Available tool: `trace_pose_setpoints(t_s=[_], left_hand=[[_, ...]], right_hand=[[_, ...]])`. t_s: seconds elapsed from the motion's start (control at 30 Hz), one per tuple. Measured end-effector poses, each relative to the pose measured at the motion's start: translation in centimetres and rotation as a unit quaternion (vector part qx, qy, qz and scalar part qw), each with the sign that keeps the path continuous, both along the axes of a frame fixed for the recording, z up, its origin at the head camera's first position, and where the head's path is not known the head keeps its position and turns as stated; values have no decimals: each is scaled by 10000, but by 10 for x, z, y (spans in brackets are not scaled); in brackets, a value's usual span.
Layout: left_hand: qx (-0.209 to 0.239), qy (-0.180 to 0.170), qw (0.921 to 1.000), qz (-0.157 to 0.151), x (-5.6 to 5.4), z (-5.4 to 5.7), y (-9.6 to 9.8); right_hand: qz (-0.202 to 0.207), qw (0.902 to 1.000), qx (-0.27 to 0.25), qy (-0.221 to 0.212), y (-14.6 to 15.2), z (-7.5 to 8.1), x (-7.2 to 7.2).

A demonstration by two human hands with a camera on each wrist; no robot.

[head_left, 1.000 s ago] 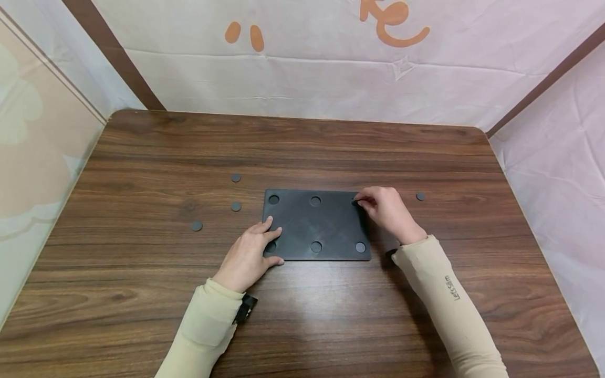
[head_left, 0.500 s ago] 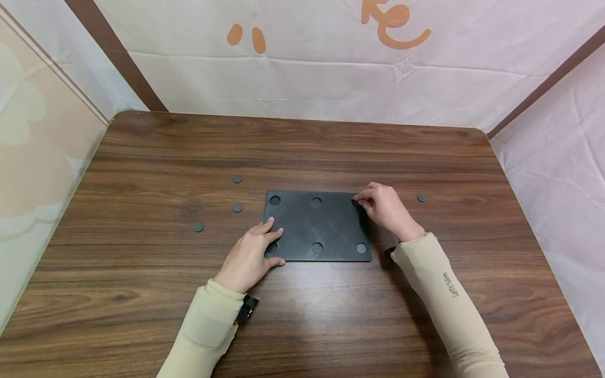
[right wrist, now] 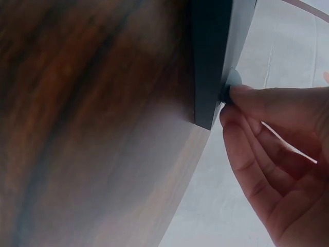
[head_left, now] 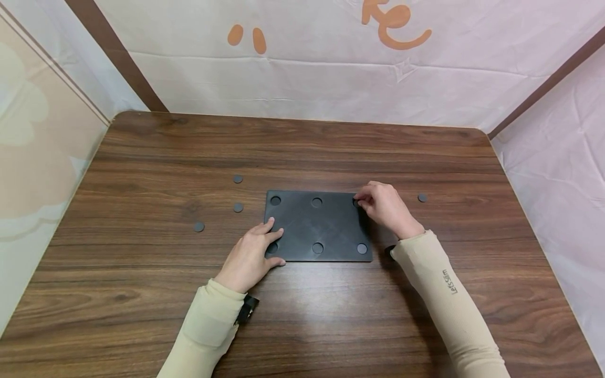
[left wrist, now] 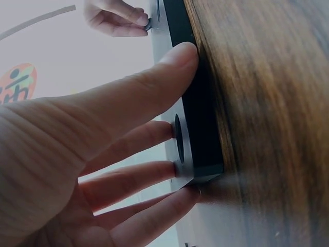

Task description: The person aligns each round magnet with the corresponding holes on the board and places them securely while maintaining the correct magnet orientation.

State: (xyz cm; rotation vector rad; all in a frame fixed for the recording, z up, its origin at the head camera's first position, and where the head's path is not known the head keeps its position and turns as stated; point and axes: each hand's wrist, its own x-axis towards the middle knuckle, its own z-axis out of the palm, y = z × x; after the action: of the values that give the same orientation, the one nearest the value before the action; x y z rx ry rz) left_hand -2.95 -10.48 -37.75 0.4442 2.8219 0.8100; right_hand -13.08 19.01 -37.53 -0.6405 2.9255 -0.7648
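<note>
A dark grey rectangular plate [head_left: 295,223] with round recesses lies on the table. At its back right corner my right hand [head_left: 385,207] pinches a small dark disc [right wrist: 226,94] between thumb and fingertips, tilted against the recess there. My left hand [head_left: 246,257] rests spread on the plate's front left corner. In the left wrist view its thumb [left wrist: 177,56] touches the front edge, while two fingertips lie on top near a recess and another sits at the side. A flat disc [head_left: 362,249] fills the front right recess.
Three loose grey discs, one at the back [head_left: 238,179], one in the middle [head_left: 238,208] and one farthest left [head_left: 199,227], lie left of the plate. Another disc [head_left: 422,198] is right of my right hand. A pale curtain [head_left: 302,84] hangs behind the wooden table [head_left: 302,142].
My right hand's fingers have shifted slightly at the back right recess, and more of the recess edge shows. My left hand keeps its place on the plate. The camera view has moved slightly.
</note>
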Motion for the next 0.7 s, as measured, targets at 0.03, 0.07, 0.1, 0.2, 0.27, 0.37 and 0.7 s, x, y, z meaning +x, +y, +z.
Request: trace_pose_setpoints(t_s=[0.03, 0.07, 0.1, 0.2, 0.27, 0.37, 0.7], left_hand=[[-4, 4, 10000, -3, 0, 0, 0], [-11, 8, 10000, -4, 0, 0, 0], [-13, 11, 10000, -6, 0, 0, 0], [-20, 23, 10000, 0, 1, 0, 0], [-29, 35, 10000, 3, 1, 0, 0], [-40, 53, 10000, 0, 1, 0, 0], [-30, 79, 10000, 24, 1, -1, 0]], right_hand=[[-20, 10000, 5, -37, 0, 0, 0], [-37, 10000, 4, -77, 0, 0, 0], [-48, 9999, 2, -112, 0, 0, 0], [-45, 9999, 6, -141, 0, -1, -1], [-20, 9999, 14, -135, 0, -1, -1], [21, 10000, 15, -93, 1, -3, -2], [59, 9999, -58, -67, 2, -3, -2]])
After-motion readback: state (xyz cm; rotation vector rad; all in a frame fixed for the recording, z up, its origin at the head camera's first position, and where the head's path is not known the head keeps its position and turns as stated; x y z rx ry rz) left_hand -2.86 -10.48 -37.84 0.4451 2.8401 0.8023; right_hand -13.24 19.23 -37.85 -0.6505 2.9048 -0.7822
